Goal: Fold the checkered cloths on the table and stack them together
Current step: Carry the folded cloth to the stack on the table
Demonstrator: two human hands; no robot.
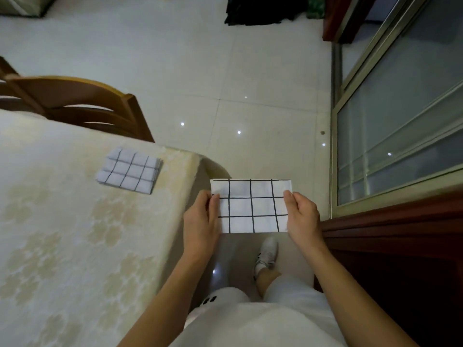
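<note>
Where a cream, flower-patterned table (62, 234) is cut off at the left and bottom of view, two checkered cloths show, white with thin black grid lines. The held cloth (250, 206), a flat folded rectangle, hangs just past the table's far right corner, above glossy floor tiles (250, 71). The folded cloth (129, 172) lies on the table near that corner. The left hand (200, 221) and right hand (304, 219) pinch the held cloth's short sides; any fingers behind it are hidden.

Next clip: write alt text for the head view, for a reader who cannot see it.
A person's left hand and right hand hold a folded checkered cloth by its side edges above the floor, just off the corner of the table. A second folded cloth lies on the table, a wooden chair beyond it.
</note>
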